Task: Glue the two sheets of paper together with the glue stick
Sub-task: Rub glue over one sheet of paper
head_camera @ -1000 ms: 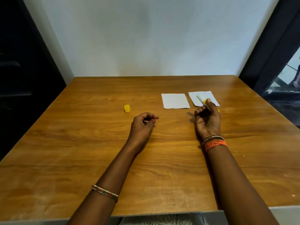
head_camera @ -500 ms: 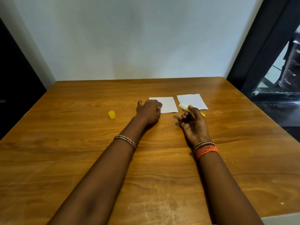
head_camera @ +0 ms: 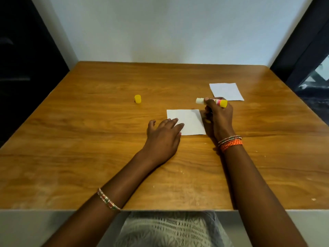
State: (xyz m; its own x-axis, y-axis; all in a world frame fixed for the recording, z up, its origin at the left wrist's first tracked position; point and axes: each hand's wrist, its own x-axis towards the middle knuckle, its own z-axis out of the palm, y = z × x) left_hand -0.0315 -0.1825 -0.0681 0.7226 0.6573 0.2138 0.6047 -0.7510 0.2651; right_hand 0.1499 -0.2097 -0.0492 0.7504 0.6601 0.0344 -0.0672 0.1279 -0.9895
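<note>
One white paper sheet (head_camera: 188, 120) lies flat in the middle of the wooden table (head_camera: 89, 139). My left hand (head_camera: 162, 138) rests palm down with its fingertips pressing the sheet's near left corner. My right hand (head_camera: 218, 118) is at the sheet's right edge and holds the uncapped glue stick (head_camera: 211, 101) sideways, its white tip pointing left just beyond the sheet's far right corner. A second white sheet (head_camera: 226, 91) lies farther back on the right, untouched.
The yellow glue cap (head_camera: 138, 99) stands on the table to the far left of the sheets. A white wall rises behind the table's far edge. Dark openings flank the table on both sides.
My left hand has pulled the left sheet toward me, away from the other sheet. My right hand with the glue stick followed it to the sheet's right edge.
</note>
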